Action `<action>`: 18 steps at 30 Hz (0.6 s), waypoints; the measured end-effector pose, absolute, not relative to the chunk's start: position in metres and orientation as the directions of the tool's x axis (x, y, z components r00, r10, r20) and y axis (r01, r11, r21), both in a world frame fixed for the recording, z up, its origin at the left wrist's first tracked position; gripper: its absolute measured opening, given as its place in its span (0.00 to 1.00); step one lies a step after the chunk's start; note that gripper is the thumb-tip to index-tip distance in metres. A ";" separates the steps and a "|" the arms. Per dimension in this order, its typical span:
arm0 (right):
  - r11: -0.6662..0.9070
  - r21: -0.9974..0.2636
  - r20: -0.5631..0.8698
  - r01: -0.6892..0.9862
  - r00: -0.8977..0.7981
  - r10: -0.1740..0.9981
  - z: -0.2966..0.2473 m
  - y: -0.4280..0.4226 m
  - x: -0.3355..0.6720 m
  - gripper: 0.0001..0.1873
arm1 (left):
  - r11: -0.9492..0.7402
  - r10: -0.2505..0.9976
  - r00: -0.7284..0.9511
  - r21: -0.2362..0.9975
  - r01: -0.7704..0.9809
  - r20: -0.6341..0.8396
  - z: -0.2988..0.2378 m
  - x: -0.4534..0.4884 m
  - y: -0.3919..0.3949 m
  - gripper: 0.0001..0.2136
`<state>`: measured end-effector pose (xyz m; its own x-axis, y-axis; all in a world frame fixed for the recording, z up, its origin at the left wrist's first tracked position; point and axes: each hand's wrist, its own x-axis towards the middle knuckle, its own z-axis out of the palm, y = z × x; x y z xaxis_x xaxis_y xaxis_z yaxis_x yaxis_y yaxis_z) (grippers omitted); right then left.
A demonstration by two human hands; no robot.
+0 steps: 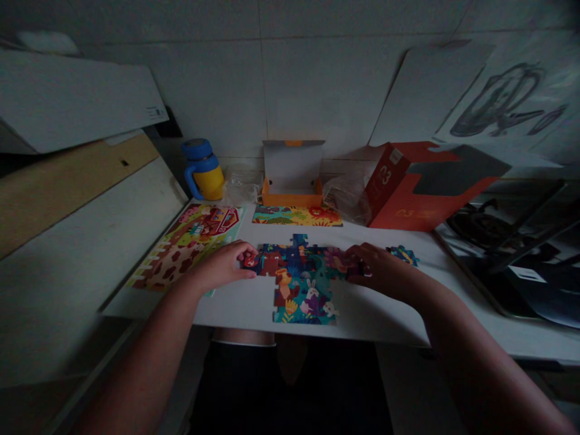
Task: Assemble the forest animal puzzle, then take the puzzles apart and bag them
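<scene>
A partly joined jigsaw puzzle (pixel 301 284) with a blue-green animal picture lies flat near the table's front edge. At its left side my left hand (pixel 229 264) pinches a dark puzzle piece (pixel 252 261) with a red figure on it, beside the joined pieces. My right hand (pixel 374 269) curls over the puzzle's right side, its fingers closed on another dark puzzle piece (pixel 364 270), mostly covered by them. Whether either piece is locked to the rest I cannot tell. A loose puzzle piece (pixel 405 255) lies beyond my right wrist.
A farm-themed puzzle (pixel 181 248) lies at the left, and a colourful picture strip (pixel 296 216) behind the middle. Farther back stand a blue-and-yellow mug (pixel 208 175), clear plastic bags (pixel 348 196), an open orange box (pixel 292 196) and a red-orange box (pixel 408 196). Cardboard (pixel 77 99) leans at left.
</scene>
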<state>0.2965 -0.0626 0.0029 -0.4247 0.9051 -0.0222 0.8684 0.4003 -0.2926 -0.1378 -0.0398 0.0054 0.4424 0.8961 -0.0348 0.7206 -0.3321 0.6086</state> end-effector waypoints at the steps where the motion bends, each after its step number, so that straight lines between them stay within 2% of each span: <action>1: 0.392 -0.294 -0.024 0.872 -0.417 0.909 0.004 -0.063 0.295 0.24 | -0.338 0.894 0.447 0.601 0.724 -0.036 0.007 -0.138 -0.041 0.21; 5: 0.435 -0.289 -0.028 0.853 -0.462 0.887 0.005 -0.064 0.292 0.18 | -0.451 0.837 0.547 0.557 0.697 -0.006 0.012 -0.138 -0.042 0.19; 8: 0.442 -0.299 -0.022 0.846 -0.470 0.883 0.005 -0.066 0.292 0.19 | -0.518 0.794 0.607 0.531 0.671 0.008 0.014 -0.137 -0.041 0.15; 15: 0.410 -0.368 -0.054 0.834 -0.459 0.887 0.008 -0.069 0.295 0.24 | -0.504 0.786 0.616 0.513 0.695 -0.061 0.018 -0.137 -0.039 0.17; 18: 0.416 -0.363 -0.052 0.833 -0.464 0.884 0.009 -0.070 0.294 0.23 | -0.502 0.784 0.616 0.505 0.702 -0.075 0.021 -0.135 -0.040 0.18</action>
